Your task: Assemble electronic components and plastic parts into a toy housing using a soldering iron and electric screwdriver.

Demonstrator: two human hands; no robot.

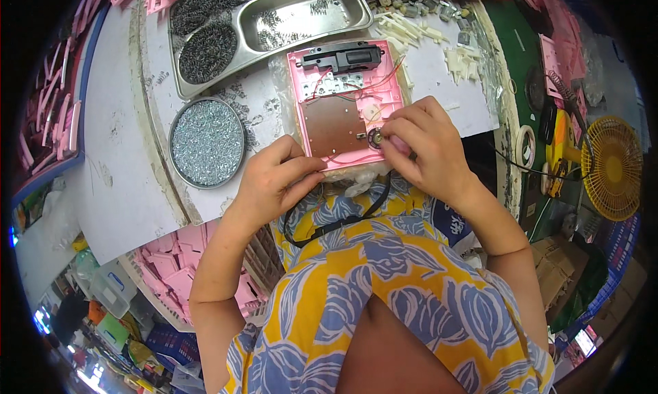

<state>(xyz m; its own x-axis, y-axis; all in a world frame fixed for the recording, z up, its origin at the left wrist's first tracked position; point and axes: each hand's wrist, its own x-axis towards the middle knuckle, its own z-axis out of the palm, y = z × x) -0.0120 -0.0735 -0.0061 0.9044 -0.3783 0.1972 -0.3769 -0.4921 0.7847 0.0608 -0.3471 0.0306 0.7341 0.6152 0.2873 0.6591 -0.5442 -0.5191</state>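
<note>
A pink plastic housing (327,163) lies before me on the table. Inside it are a black plastic module (343,57), a metal plate with holes (329,85), a brown board (332,123) and thin red wires. My left hand (277,178) grips the near left corner of the housing between thumb and fingers. At the lower right of the housing, my right hand (425,147) has its fingertips closed on a small round black-rimmed part (375,138). The fingers partly cover that part.
Left of the housing stands a round dish of small silvery screws (207,143). Behind it, a metal tray (301,17) holds dark springs. White plastic pieces (462,64) lie at the back right. A yellow fan (612,168) stands far right; pink parts (175,260) fill a crate below left.
</note>
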